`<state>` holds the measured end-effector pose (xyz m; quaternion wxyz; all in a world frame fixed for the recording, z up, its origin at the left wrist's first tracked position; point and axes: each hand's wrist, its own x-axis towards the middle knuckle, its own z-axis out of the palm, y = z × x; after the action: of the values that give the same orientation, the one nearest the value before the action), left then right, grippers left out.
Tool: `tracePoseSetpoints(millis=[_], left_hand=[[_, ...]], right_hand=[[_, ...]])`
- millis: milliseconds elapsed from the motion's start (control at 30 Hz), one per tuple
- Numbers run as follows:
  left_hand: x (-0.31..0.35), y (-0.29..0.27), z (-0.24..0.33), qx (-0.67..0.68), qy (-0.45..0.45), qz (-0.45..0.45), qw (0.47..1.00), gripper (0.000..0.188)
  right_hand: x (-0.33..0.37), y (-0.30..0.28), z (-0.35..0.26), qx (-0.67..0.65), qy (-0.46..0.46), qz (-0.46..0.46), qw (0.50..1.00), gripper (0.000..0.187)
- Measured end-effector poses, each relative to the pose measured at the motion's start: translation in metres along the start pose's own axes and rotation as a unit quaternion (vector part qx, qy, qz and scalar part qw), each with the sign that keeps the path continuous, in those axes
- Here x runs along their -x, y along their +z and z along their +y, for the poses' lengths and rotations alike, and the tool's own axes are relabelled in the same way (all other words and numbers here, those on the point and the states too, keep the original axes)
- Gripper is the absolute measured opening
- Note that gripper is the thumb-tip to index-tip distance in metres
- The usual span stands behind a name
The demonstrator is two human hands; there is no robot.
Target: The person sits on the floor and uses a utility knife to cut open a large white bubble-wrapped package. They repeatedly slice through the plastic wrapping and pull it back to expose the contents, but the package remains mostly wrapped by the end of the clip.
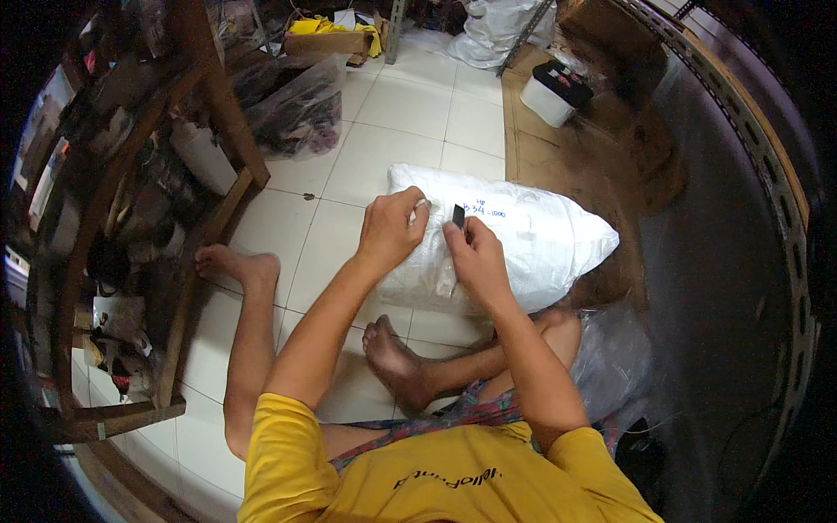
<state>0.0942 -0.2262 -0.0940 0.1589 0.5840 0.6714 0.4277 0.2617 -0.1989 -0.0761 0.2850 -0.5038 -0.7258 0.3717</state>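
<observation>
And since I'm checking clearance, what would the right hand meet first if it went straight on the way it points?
Probably the white sack: the right hand, gripping a small black strip, points across it. Height is unclear; if it passed above, the floor tiles beyond would come next.

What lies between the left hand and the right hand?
In the head view: the surface of the white sack, plus the black piece in the right hand.

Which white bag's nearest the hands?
The blue-marked white bag, with the left hand and right hand at it; the crumpled white bag sits farther away.
</observation>
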Motion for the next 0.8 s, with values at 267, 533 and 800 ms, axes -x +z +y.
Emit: tracePoseSetpoints(millis=[267,533,800], left_hand=[[-0.022,-0.02,0.014,-0.18,0.04,-0.123,0.975,0.036],[-0.043,-0.021,0.007,-0.167,0.053,-0.187,0.967,0.03],[-0.02,0.003,-0.002,-0.133,0.097,-0.044,0.985,0.017]], right_hand=[[-0.012,-0.004,0.025,-0.157,0.07,-0.063,0.983,0.036],[-0.01,-0.012,0.012,-0.03,0.024,-0.05,0.998,0.04],[-0.012,-0.012,-0.002,0.022,-0.009,-0.061,0.998,0.041]])
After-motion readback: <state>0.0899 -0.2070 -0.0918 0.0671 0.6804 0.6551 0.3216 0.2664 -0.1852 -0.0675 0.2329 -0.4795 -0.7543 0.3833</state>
